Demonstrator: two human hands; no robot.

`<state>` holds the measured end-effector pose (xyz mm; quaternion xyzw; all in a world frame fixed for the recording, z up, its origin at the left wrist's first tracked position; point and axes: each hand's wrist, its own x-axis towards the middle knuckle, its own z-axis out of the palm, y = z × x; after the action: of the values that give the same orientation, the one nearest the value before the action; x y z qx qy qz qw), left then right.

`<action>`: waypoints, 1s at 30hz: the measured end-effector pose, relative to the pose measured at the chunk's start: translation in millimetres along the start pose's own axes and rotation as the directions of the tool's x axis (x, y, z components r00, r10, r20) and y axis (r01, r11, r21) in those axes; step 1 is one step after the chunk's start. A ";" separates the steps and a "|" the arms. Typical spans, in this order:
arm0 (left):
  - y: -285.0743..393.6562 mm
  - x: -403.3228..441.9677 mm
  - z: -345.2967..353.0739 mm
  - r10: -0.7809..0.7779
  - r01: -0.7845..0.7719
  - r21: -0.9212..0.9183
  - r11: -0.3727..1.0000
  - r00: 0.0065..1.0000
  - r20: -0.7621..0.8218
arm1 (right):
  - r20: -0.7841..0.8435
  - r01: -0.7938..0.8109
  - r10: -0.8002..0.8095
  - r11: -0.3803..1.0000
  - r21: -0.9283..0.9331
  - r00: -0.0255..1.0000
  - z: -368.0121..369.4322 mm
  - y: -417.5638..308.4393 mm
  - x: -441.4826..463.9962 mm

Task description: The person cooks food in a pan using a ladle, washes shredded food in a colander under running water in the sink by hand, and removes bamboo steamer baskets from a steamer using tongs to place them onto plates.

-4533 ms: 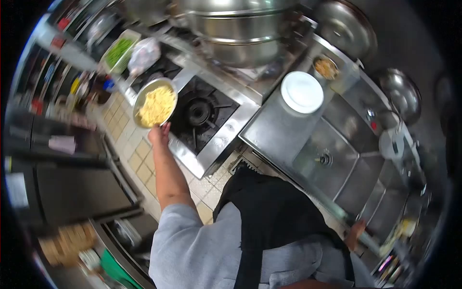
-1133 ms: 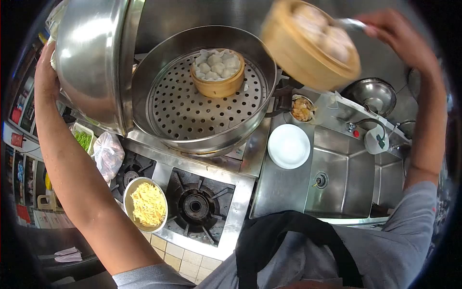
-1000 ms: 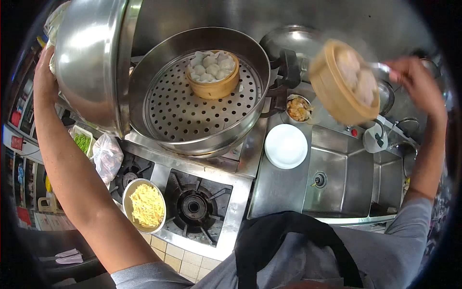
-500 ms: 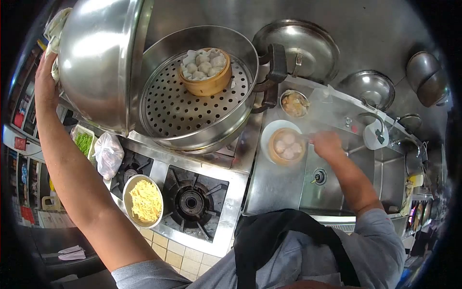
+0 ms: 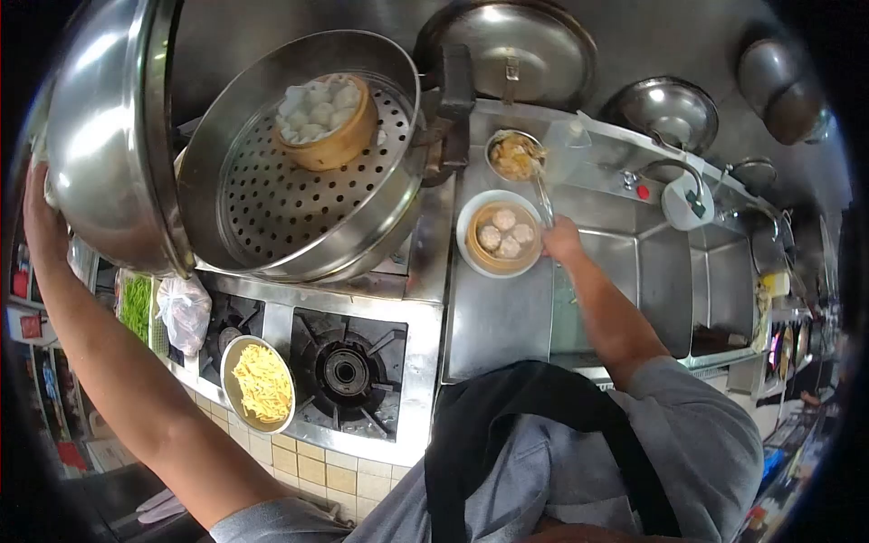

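At the far left, my left hand [image 5: 43,217] is closed at the edge of a large domed steel lid [image 5: 104,136], with a bit of cloth by the fingers. The lid stands tilted beside a wide steamer pot [image 5: 299,249]. On its perforated tray sits a bamboo basket [image 5: 330,154] of pale dumplings on paper. My right hand [image 5: 561,239] is closed around metal tongs [image 5: 545,201], whose far end reaches the rim of a small metal bowl [image 5: 514,156] of food scraps. Just left of this hand, a second bamboo basket [image 5: 507,263] with several dumplings rests on a white plate [image 5: 468,213].
A bowl of yellow strips [image 5: 262,385] stands beside a gas burner [image 5: 345,366]. Left of it are a plastic bag [image 5: 184,312] and chopped greens [image 5: 136,308]. A steel sink [image 5: 615,271] lies to the right. Large pans [image 5: 507,50] lean at the back wall.
The view has shifted, and steam over the plated basket has thinned. My right hand has moved up and left, and the tongs now angle toward the small metal bowl. My left hand stays at the lid.
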<state>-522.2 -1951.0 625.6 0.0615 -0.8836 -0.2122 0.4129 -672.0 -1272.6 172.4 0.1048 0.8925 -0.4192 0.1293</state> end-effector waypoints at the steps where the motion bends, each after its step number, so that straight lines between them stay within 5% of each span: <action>1: 0.8 0.4 0.5 0.003 -0.004 0.022 1.000 0.999 0.051 | -0.005 -0.010 0.010 1.000 0.002 1.000 5.6 13.6 9.4; 4: -0.9 2.9 0.9 0.007 -0.018 0.096 0.995 0.994 0.110 | -0.159 0.133 -0.165 0.973 -0.191 0.973 12.3 16.2 17.4; 6: -1.3 6.1 2.0 0.007 -0.016 0.130 0.991 0.997 0.072 | -0.019 -0.109 0.109 0.994 0.000 0.994 2.4 5.0 9.6; 9: 1.7 6.7 7.2 -0.288 0.257 -0.345 0.903 0.957 -0.043 | 0.142 -0.207 0.187 0.968 0.145 0.972 -10.4 3.3 -5.2; 10: 11.1 0.9 9.4 -0.171 0.172 -0.129 0.977 0.985 0.016 | 0.140 -0.221 0.202 0.966 0.137 0.969 -14.3 1.3 -13.4; 12: 52.1 -8.2 28.3 -0.505 0.428 -0.486 0.762 0.862 -0.032 | 0.167 -0.204 0.143 0.877 0.436 0.975 -12.3 -8.3 -28.1; 13: 25.6 2.6 19.5 -0.503 0.427 -0.487 0.762 0.864 -0.028 | 0.164 -0.205 0.146 0.875 0.438 0.975 -12.2 -15.9 -35.0; 14: -24.6 21.5 1.9 -0.248 0.240 -0.156 0.958 0.968 -0.037 | 0.077 -0.157 0.137 0.890 0.429 0.988 -12.0 -22.9 -43.2; 15: -34.5 24.9 -1.8 -0.120 0.120 0.023 0.993 0.993 0.002 | -0.008 -0.107 0.121 0.904 0.415 0.993 -11.6 -25.5 -49.2; 17: -23.5 19.4 1.4 0.022 -0.025 0.208 0.978 1.000 0.018 | 0.103 -0.102 0.057 0.853 0.513 0.993 -8.1 -5.1 -53.1; 19: 71.3 -16.2 38.3 -0.319 0.256 -0.361 0.897 0.939 -0.127 | 0.225 -0.151 0.015 0.783 0.604 0.974 -4.2 14.9 -61.6; 25: 76.7 -18.0 40.4 -0.249 0.206 -0.264 0.942 0.958 -0.142 | 0.336 -0.231 0.017 0.761 0.606 0.942 3.0 72.7 -118.2; 27: 64.9 -12.7 34.9 -0.093 0.088 -0.085 0.993 0.994 -0.061 | 0.319 -0.200 0.012 0.800 0.565 0.948 8.5 86.0 -131.8; 30: 90.7 -20.2 49.4 -0.224 0.190 -0.256 0.948 0.968 -0.114 | 0.367 -0.173 0.005 0.888 0.426 0.930 9.4 77.7 -149.1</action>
<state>-540.3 -1847.4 621.9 0.1180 -0.8081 -0.3560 0.4542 -506.8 -1242.9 158.1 0.0959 0.7266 -0.6201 0.2800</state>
